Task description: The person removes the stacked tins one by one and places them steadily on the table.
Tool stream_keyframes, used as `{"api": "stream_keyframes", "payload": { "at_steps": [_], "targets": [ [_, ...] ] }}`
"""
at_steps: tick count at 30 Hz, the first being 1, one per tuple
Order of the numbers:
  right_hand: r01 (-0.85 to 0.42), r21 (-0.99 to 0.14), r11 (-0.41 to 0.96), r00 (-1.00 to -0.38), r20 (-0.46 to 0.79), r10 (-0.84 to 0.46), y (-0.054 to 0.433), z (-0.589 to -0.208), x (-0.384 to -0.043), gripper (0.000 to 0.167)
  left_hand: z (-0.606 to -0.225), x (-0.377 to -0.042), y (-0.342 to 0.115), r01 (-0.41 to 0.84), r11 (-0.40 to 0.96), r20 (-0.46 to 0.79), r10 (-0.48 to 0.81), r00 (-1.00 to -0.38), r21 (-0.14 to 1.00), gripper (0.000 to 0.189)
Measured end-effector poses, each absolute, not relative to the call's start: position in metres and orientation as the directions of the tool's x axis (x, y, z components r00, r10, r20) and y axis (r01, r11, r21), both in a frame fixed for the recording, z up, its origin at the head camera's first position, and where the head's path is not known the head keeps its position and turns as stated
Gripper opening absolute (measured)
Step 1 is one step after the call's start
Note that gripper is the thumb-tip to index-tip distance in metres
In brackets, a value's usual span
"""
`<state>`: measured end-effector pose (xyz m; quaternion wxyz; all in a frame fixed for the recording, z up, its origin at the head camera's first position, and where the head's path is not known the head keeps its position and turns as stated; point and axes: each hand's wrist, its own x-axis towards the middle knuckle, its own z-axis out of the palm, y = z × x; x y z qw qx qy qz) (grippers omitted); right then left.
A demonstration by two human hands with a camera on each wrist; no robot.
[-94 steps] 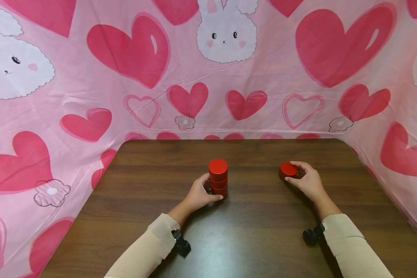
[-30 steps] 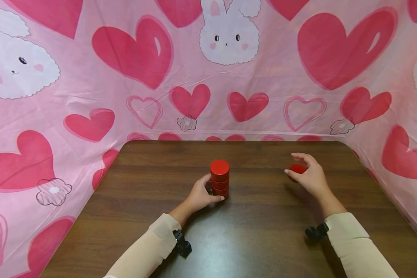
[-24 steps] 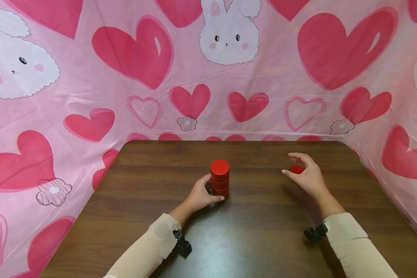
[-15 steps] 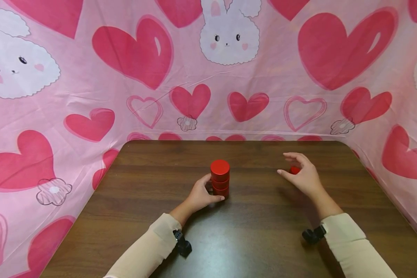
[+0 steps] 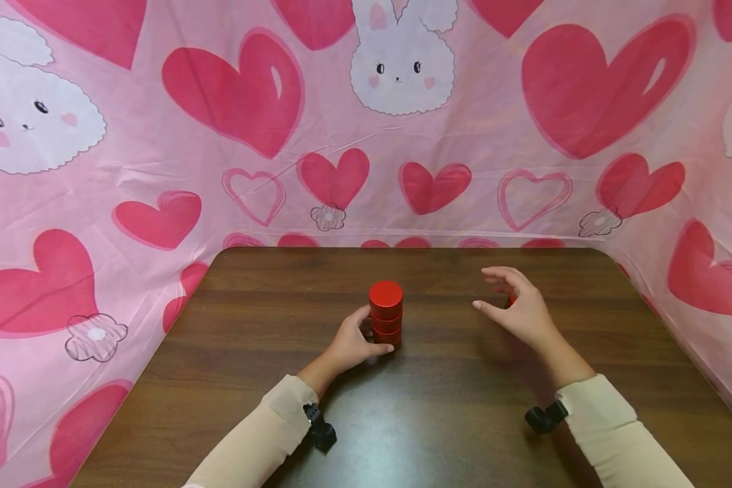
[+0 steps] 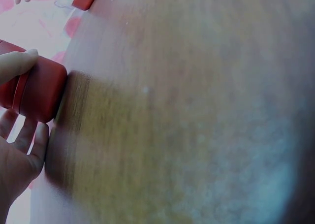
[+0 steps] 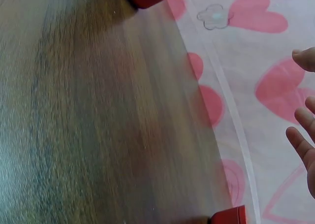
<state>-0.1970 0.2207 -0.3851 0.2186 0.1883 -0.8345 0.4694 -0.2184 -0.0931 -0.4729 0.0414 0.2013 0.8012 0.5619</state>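
A stack of round red metallic tins (image 5: pixel 386 312) stands upright near the middle of the table. My left hand (image 5: pixel 348 342) grips its lower part, thumb on the near side and fingers behind. In the left wrist view, the thumb and fingers wrap the red stack (image 6: pixel 47 88) from opposite sides. Over on the right, my right hand (image 5: pixel 522 315) hovers with fingers spread, holding nothing. Mostly hidden behind it is a single low red tin (image 5: pixel 512 299) on the table. That lone tin (image 7: pixel 229 216) also shows at the bottom of the right wrist view, apart from the fingers (image 7: pixel 298 140).
The brown wood-grain table (image 5: pixel 268 285) ends at a back edge with rounded corners. Behind and beside it hangs a pink cloth (image 5: pixel 317 95) printed with hearts and rabbits. A small black camera (image 5: pixel 545 417) sits on the right wrist.
My right hand held the single tin earlier, then let go, rose, and has since drifted left toward the stack. My left hand keeps its grip on the stack.
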Motion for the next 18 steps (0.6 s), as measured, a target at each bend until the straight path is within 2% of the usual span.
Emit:
{"api": "stream_keyframes", "payload": {
  "at_steps": [14, 18],
  "targets": [
    [-0.588, -0.638, 0.498, -0.79, 0.585, -0.184, 0.207, -0.372, -0.194, 0.056, -0.474, -0.218, -0.094, 0.299, 0.317, 0.173, 0.369, -0.913, 0.9, 0.064],
    [-0.601, -0.627, 0.496, -0.781, 0.593, -0.196, 0.21, -0.383, -0.206, 0.06, -0.473, -0.218, -0.094, 0.298, 0.317, 0.171, 0.372, -0.912, 0.9, 0.064]
  ]
}}
